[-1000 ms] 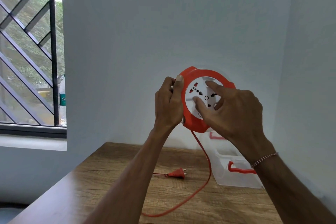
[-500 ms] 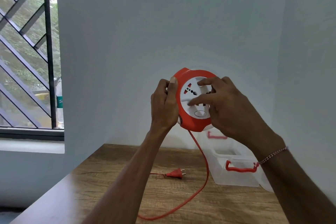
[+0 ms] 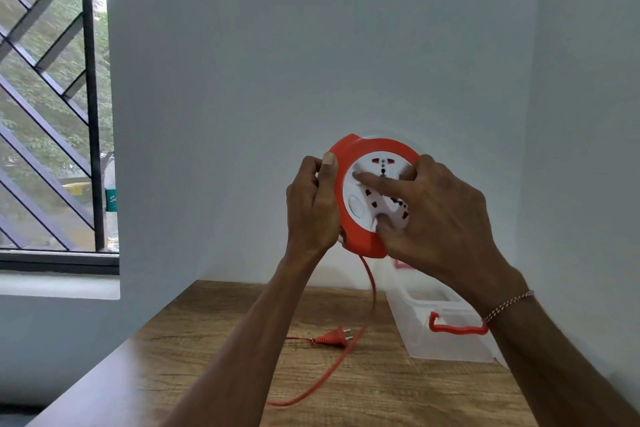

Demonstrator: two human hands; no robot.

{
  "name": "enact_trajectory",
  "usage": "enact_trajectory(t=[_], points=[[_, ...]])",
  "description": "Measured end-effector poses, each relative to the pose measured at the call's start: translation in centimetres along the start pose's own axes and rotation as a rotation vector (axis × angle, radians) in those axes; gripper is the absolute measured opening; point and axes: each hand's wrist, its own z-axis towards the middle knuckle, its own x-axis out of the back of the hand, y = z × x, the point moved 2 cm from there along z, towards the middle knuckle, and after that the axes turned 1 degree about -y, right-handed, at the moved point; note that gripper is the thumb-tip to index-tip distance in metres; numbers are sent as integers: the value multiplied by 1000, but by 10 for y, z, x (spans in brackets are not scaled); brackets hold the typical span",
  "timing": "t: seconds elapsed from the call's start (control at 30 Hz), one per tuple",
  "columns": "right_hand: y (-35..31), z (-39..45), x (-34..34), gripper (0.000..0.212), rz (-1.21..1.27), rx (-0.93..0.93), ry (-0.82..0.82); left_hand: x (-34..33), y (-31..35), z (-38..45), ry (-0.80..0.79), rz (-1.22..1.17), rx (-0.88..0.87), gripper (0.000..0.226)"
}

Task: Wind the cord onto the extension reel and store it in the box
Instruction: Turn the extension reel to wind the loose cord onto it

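Window: a window (image 3: 52, 97) with black slanted bars is on the far left. Green trees show through it.
Bottle: a clear bottle (image 3: 110, 204) with a green label stands behind the bars, at the window's right edge.
Wall: a plain white wall (image 3: 311, 45) fills the back and the right side.
Table: a brown wooden table (image 3: 207, 357) sits low in the picture, pushed into the corner.
Left hand: the left hand (image 3: 311, 208) is curled round the left edge of the reel. Its thumb lies flat on the orange rim and its fingers wrap behind.
Reel: the round extension reel (image 3: 360, 198) is orange with a white middle full of plug holes. It is held up in the air, above the table, between both hands.
Cord: the orange cord (image 3: 369, 288) hangs down from the bottom of the reel. It drops to the table and bends in a loop toward the near edge. A long bit is not wound up yet.
Plug: the orange plug (image 3: 334, 336) lies flat on the table, under the reel. Its two pins point right.
Right hand: the right hand (image 3: 440, 222) lies over the white face of the reel. One finger is stretched out across the face and the thumb presses lower down. The other fingers are bent over the right rim.
Bracelet: a thin string bracelet (image 3: 507, 305) is on the right wrist.
Box: a see-through plastic box (image 3: 446, 347) with red handles stands on the table to the right, near the wall. It is open on top. The reel is not in it.
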Motion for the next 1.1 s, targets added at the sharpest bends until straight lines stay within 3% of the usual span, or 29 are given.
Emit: enact_trajectory(t=[0.2,0.33,0.4,0.5,0.57,0.73,0.87,1.1], points=[[-2,2,2,76,145,-162,87,-1,0,0,6,8,-10,33],[-1,4,1,73,118,-141,81,-1,-1,0,9,21,-8,28],[1,5,3,64,138,-91,122,-1,0,0,14,13,-1,25],[3,6,9,33,196,26,209,0,0,2,16,0,-4,27],[3,8,11,24,184,109,160,1,-1,3,17,4,-8,26],[-4,6,9,50,129,132,-132,1,-1,2,17,15,-21,26],[-8,5,3,61,22,148,-106,3,-1,3,6,13,-24,25],[-2,1,-2,59,86,53,-32,1,-1,1,0,41,-46,24]])
